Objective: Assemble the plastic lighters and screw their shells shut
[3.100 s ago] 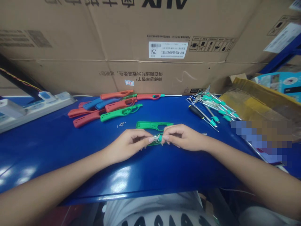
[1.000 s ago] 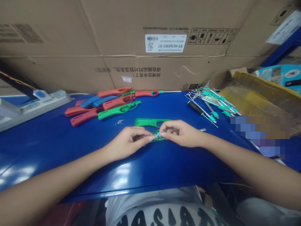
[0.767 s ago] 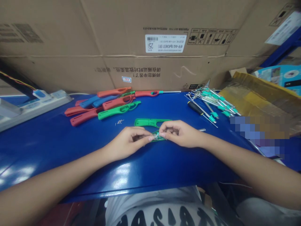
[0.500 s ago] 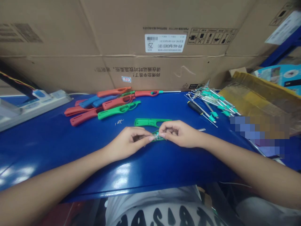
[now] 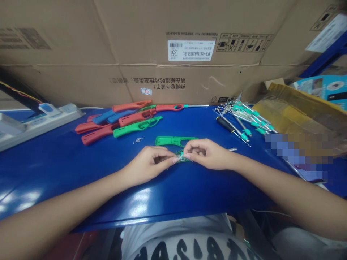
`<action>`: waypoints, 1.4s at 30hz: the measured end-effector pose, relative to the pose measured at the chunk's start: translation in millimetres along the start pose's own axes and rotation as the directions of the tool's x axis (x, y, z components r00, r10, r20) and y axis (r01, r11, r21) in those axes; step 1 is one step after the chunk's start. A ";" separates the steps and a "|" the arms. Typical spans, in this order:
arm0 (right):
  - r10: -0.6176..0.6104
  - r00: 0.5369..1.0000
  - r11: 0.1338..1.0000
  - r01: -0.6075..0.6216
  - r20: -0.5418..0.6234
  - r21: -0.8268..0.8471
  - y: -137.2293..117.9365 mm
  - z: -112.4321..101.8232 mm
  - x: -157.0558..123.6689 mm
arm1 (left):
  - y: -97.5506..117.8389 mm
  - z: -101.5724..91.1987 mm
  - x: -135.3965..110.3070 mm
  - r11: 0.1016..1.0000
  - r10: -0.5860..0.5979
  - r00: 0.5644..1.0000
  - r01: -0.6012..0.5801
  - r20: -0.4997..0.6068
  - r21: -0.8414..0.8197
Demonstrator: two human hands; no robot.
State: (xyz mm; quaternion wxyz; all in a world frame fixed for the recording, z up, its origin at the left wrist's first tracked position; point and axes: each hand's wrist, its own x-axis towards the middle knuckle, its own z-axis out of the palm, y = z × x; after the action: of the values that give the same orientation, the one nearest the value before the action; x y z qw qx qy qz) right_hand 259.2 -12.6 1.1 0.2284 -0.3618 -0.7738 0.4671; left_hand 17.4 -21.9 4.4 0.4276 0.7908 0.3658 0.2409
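Low over the middle of the blue table, my left hand (image 5: 153,160) and my right hand (image 5: 206,154) meet with fingertips almost touching. Both are closed in a pinch on a green lighter shell half (image 5: 187,159) with small clear and teal parts inside, largely covered by my fingers. Which small part each fingertip grips is hard to make out. A metal lighter tube (image 5: 232,149) sticks out past my right wrist. Just behind my hands lies a second green lighter shell half (image 5: 173,140), its hollow side up.
Red, blue and green lighter casings (image 5: 119,122) are heaped at the back left. Small screws (image 5: 138,139) lie nearby. Right of centre are a screwdriver (image 5: 226,124) and several metal tubes with teal collars (image 5: 252,119). A power strip (image 5: 54,119) and cardboard (image 5: 135,43) border the table.
Hardly anything differs. My fingertips have shifted very slightly at the clear and teal parts, while both hands stay in the same place.
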 end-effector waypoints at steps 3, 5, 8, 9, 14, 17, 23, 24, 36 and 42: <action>0.010 1.000 1.000 -0.010 0.001 -0.008 -0.3 0.2 0.0 | -0.6 0.5 0.1 1.000 0.010 1.000 -0.010 -0.002 0.003; 0.018 1.000 1.000 -0.018 -0.002 -0.008 -0.3 0.4 0.2 | -1.3 1.0 0.1 1.000 0.015 1.000 -0.015 -0.005 -0.001; 0.028 1.000 1.000 -0.028 -0.008 0.005 0.0 0.9 0.9 | -2.1 1.9 0.1 1.000 0.008 1.000 -0.008 -0.006 -0.010; 0.028 1.000 1.000 -0.028 -0.011 0.010 0.1 1.1 1.1 | -2.2 2.1 0.1 1.000 0.004 1.000 -0.004 -0.005 -0.011; 0.027 1.000 0.999 -0.026 -0.017 0.037 -0.1 1.5 1.1 | -1.9 2.6 -0.3 1.000 -0.002 1.000 0.002 -0.005 -0.015; 0.032 0.999 0.999 -0.032 -0.018 0.039 -0.7 1.5 0.6 | -1.9 2.7 -0.7 1.000 0.000 1.000 0.000 -0.004 -0.013; 0.029 0.999 0.999 -0.028 -0.027 0.037 -0.9 1.6 0.2 | -1.7 3.4 -1.0 1.000 0.005 1.000 -0.005 -0.011 -0.016; 0.030 0.999 0.999 -0.029 -0.027 0.039 -0.8 1.5 0.3 | -1.7 3.5 -1.1 1.000 0.001 1.000 -0.002 -0.011 -0.015; 0.030 0.999 0.998 -0.028 -0.033 0.058 -1.6 1.3 0.4 | -1.9 4.3 -3.0 1.000 0.001 1.000 -0.001 -0.009 -0.010; 0.025 0.998 0.996 -0.020 -0.062 0.085 -0.9 2.4 1.4 | -1.3 6.2 -3.2 1.000 -0.010 0.999 0.010 -0.042 -0.018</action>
State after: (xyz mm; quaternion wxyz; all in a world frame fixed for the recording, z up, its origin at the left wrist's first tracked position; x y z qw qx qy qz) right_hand 256.3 -13.2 0.8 0.2627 -0.3750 -0.7416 0.4903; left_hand 19.2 -27.0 -0.2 0.4279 0.7800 0.3765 0.2583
